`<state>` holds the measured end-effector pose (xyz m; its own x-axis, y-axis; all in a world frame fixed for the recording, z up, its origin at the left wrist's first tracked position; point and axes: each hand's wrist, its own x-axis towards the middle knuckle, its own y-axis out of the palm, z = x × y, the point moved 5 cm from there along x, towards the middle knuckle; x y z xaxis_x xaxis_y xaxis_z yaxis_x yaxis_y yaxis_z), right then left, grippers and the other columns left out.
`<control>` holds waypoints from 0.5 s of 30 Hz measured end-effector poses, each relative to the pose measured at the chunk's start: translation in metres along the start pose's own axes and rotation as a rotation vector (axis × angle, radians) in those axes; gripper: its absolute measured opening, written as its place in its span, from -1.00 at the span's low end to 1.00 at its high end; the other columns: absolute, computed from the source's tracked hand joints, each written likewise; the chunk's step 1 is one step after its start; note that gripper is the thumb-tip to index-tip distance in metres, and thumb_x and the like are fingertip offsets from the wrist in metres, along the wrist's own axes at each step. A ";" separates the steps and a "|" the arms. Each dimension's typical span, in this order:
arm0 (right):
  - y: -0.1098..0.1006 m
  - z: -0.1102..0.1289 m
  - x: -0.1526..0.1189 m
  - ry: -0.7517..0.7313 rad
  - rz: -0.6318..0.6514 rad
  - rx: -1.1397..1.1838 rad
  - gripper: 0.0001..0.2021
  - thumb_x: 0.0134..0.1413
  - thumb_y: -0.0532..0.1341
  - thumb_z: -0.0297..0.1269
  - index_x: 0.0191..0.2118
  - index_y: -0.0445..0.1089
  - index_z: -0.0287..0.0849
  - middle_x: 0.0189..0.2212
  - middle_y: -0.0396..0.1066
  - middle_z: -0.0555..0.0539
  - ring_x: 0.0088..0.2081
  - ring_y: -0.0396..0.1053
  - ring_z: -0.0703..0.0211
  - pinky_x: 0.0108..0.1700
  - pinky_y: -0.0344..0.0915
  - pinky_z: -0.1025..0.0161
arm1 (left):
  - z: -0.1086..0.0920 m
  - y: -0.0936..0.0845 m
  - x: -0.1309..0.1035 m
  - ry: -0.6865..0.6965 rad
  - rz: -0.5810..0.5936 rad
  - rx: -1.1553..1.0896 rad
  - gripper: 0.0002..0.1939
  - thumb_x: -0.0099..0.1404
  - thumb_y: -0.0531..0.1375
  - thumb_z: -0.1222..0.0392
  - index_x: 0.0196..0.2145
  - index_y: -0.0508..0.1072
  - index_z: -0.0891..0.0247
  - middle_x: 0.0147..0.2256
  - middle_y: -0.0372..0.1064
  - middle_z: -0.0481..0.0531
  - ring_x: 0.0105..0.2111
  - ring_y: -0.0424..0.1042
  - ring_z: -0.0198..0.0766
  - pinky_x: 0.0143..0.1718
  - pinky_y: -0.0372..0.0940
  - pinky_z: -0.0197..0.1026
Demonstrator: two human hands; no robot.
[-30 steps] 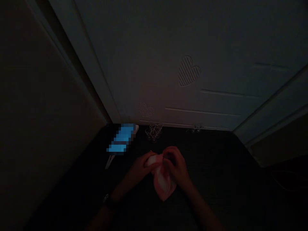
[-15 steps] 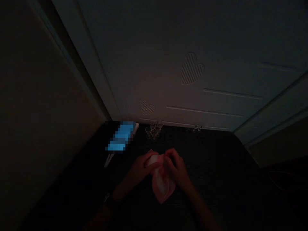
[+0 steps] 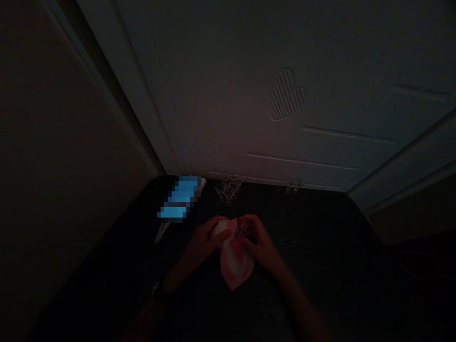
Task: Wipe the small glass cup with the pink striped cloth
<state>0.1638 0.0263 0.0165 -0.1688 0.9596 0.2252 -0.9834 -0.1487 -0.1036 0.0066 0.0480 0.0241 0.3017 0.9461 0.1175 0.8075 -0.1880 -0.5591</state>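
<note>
In dim light, a pink and white cloth (image 3: pixel 235 263) hangs from my left hand (image 3: pixel 210 232), whose fingers and thumb are closed on its upper part. My right hand (image 3: pixel 258 240) curls round a small clear glass (image 3: pixel 243 227), which looks stemmed like the ones behind. The cloth touches the glass between my two hands, and its lower end droops to a point. Part of the glass is hidden by my fingers and the cloth. A watch (image 3: pixel 155 288) is on my left wrist.
Several small stemmed glasses (image 3: pixel 228 189) stand together at the back of the dark table (image 3: pixel 320 266). More small glasses (image 3: pixel 292 187) are farther right, by the white panel with heart reliefs (image 3: pixel 288 95). A lit phone (image 3: pixel 180 198), its screen blurred out, leans at the left.
My right hand has opened a little from the cloth, so the small glass now shows between the hands. The cloth has shifted slightly left. The view has tilted a little.
</note>
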 end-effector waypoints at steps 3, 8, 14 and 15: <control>-0.001 -0.004 0.002 0.010 -0.026 0.016 -0.68 0.00 0.14 -0.41 -0.08 0.18 -0.09 -0.21 0.32 -0.04 -0.22 0.32 0.25 -0.18 0.28 0.26 | -0.004 -0.001 -0.003 0.072 -0.030 0.127 -0.67 0.16 0.12 0.05 -0.12 0.36 0.19 -0.12 0.38 0.01 -0.12 0.34 -0.15 -0.07 0.20 -0.14; -0.004 -0.006 0.003 0.033 -0.047 -0.015 -0.79 0.00 0.16 -0.33 -0.18 0.27 -0.11 -0.35 0.35 0.01 -0.33 0.33 0.27 -0.27 0.28 0.31 | -0.008 -0.005 -0.007 0.163 -0.105 0.237 -0.67 0.17 0.13 0.07 -0.10 0.35 0.17 -0.12 0.36 0.05 -0.07 0.28 -0.11 -0.01 0.14 -0.07; -0.009 -0.002 0.001 0.067 -0.081 -0.010 -0.86 0.10 0.07 -0.22 -0.28 0.29 -0.13 -0.46 0.29 0.05 -0.44 0.25 0.32 -0.43 0.18 0.39 | -0.011 0.000 -0.008 0.215 -0.056 0.214 -0.67 0.16 0.13 0.08 -0.10 0.34 0.15 -0.11 0.35 0.02 -0.05 0.26 -0.13 0.00 0.13 -0.08; -0.009 -0.002 0.001 0.067 -0.091 -0.010 -0.86 0.11 0.06 -0.22 -0.30 0.29 -0.13 -0.45 0.28 0.05 -0.44 0.25 0.31 -0.42 0.17 0.39 | -0.011 0.001 -0.009 0.215 -0.052 0.210 -0.66 0.16 0.14 0.08 -0.09 0.34 0.15 -0.11 0.35 0.02 -0.05 0.26 -0.13 0.00 0.13 -0.08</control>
<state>0.1727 0.0291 0.0161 -0.0740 0.9828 0.1692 -0.9937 -0.0583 -0.0957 0.0104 0.0366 0.0319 0.3810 0.8713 0.3093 0.7092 -0.0608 -0.7024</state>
